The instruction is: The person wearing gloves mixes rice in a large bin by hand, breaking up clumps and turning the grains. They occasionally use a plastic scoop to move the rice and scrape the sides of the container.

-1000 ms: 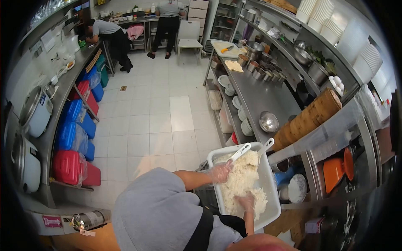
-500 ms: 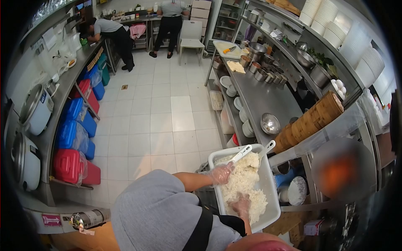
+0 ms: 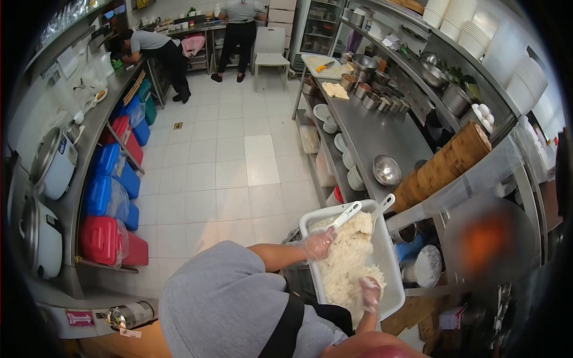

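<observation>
A white rectangular tub holds a large heap of white rice. At its left rim, my left hand, in a clear glove, lies over the rice by the lower end of a white paddle; its fingers are too unclear to read. A second white paddle leans in the tub's upper right corner. My right hand, also gloved, is at the right side of the heap, its fingers curled round some rice.
Right of the tub stand a steel table with a metal bowl and stacked bamboo steamers. A container of white contents is beside the tub. Coolers line the left counter. Two people work at the back.
My right hand has moved right and slightly up through the rice, towards the tub's right wall. My left hand stays near the left rim. The view has shifted slightly.
</observation>
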Demonstrator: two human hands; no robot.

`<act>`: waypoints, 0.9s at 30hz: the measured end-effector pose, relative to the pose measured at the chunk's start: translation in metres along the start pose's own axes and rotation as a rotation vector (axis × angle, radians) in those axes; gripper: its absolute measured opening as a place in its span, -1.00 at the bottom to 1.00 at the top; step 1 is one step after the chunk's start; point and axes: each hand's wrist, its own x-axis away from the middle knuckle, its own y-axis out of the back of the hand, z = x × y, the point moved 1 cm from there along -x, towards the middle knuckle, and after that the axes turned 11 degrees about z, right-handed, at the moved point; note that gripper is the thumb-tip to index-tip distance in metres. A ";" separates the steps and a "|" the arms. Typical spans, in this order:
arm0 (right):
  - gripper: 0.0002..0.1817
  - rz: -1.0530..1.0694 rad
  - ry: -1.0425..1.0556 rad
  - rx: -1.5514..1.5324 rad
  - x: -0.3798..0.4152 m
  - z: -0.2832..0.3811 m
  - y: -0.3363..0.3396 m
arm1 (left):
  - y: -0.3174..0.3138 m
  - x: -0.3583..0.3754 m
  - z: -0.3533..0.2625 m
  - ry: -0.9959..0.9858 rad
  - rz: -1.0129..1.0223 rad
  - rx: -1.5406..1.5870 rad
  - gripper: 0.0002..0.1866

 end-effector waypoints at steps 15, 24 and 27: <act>-0.56 -0.083 0.156 -0.254 0.032 0.087 0.046 | 0.028 -0.007 -0.015 0.031 0.135 -0.104 -0.47; -0.58 -0.285 -0.151 -0.199 0.015 0.071 0.042 | 0.033 -0.007 -0.016 0.017 0.148 -0.098 -0.47; -0.50 -0.097 -0.091 -0.050 0.008 0.066 0.051 | 0.032 -0.007 -0.015 0.017 0.150 -0.094 -0.48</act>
